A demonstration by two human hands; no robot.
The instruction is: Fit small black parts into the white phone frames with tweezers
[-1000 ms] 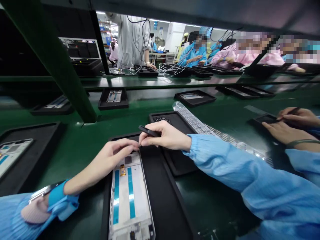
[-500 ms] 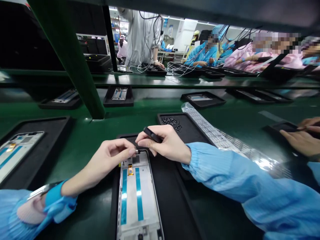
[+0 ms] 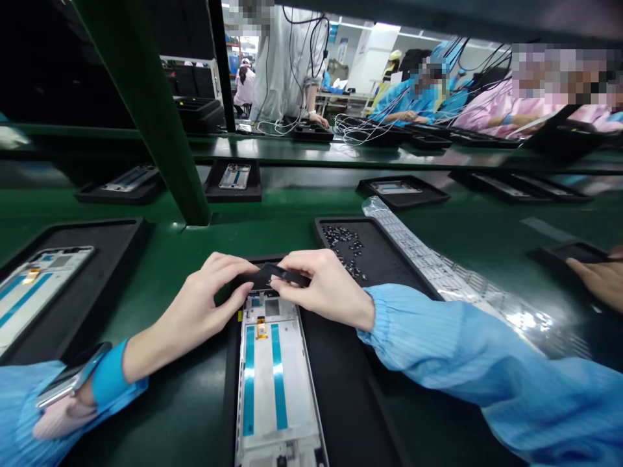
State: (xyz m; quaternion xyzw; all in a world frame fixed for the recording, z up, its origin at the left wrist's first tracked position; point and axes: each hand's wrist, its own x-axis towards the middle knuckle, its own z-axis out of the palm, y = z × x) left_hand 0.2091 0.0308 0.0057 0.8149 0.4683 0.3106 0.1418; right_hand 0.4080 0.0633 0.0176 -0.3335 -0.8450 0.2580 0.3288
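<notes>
Phone mid-frame [image 3: 264, 395]: silver-white, flat in a black tray [image 3: 343, 395], near end out of view; two parallel blue strips [image 3: 279, 383] lengthwise, amber flex tab [image 3: 261, 329] toward far end. Slim black tool [image 3: 294, 277]: held in right hand [image 3: 324, 285], by far end.

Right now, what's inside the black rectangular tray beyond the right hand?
Tray: tiny dark loose parts along its left side; what's under the right hand and blue fabric sleeve is hidden.

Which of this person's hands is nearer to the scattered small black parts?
The right. The right hand is just on the near side of the small black parts; the left hand is farther away to their left, by the far end of the phone frame.
</notes>
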